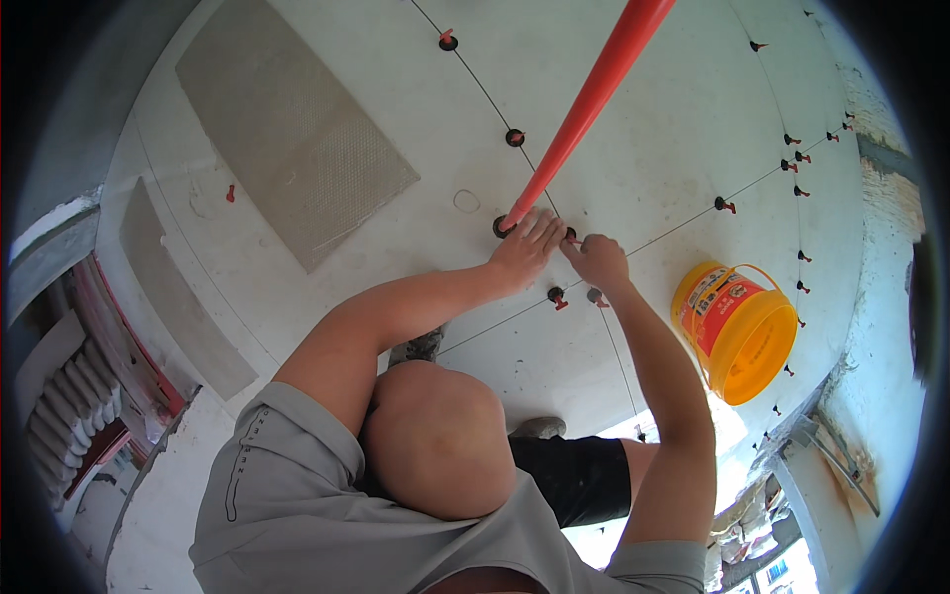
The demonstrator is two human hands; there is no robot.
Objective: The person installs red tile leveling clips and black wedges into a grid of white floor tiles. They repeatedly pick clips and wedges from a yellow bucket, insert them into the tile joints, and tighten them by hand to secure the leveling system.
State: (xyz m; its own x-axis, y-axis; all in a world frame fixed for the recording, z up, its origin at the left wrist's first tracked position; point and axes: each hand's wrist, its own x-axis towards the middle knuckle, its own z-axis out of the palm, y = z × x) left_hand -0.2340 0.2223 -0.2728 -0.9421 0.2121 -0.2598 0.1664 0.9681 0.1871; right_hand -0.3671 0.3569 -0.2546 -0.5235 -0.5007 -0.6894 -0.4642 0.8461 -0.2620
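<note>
My left hand lies flat on the pale floor tiles, its fingers stretched toward the foot of a long red pole. The pole's lower end meets a small black disc. Just to the right, the fingers of my right hand are pinched at a black-and-red tile levelling clip on a tile joint. Close by sit another black-and-red levelling clip and a greyish one, both near the crossing of the joints. The tips of my right fingers are partly hidden.
A yellow bucket with a red label lies tipped to my right. More levelling clips line the joints. A grey textured sheet covers tiles at the left. A loose red piece lies beside it. A rough wall bounds the right.
</note>
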